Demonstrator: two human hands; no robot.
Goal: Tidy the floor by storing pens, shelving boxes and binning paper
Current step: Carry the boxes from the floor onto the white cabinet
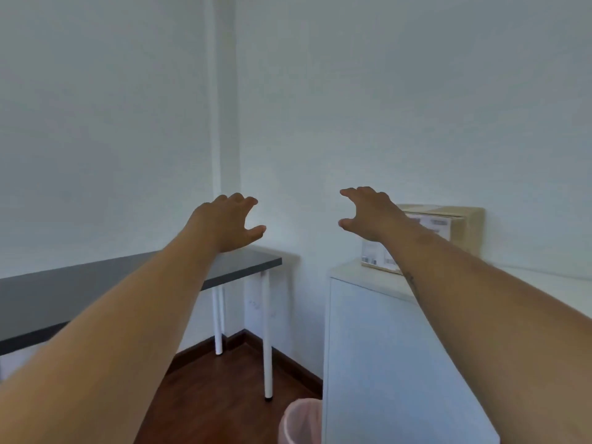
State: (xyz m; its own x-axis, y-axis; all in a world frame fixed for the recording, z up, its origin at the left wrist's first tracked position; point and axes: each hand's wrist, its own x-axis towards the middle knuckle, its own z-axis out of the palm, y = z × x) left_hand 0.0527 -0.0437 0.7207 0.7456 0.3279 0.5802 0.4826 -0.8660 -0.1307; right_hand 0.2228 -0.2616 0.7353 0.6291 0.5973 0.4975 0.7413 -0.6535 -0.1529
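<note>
Both our hands, left [229, 224] and right [371, 216], hang spread and empty, while the box [461, 232] sits on the cabinet [384, 347] at three o'clock; it looks light, stiff cardboard, best gripped by opposite sides.

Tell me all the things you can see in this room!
Cardboard box: one, tan with white labels, on top of the white cabinet, against the wall.
Cabinet: one, white, on the right.
Table: one, dark grey top with white legs, on the left along the wall.
Bin: one, with a pinkish liner, on the floor between table and cabinet.
Floor: dark brown wood.
Walls: white.
Left hand: empty, fingers spread, held out.
Right hand: empty, fingers spread, in front of the box.
</note>
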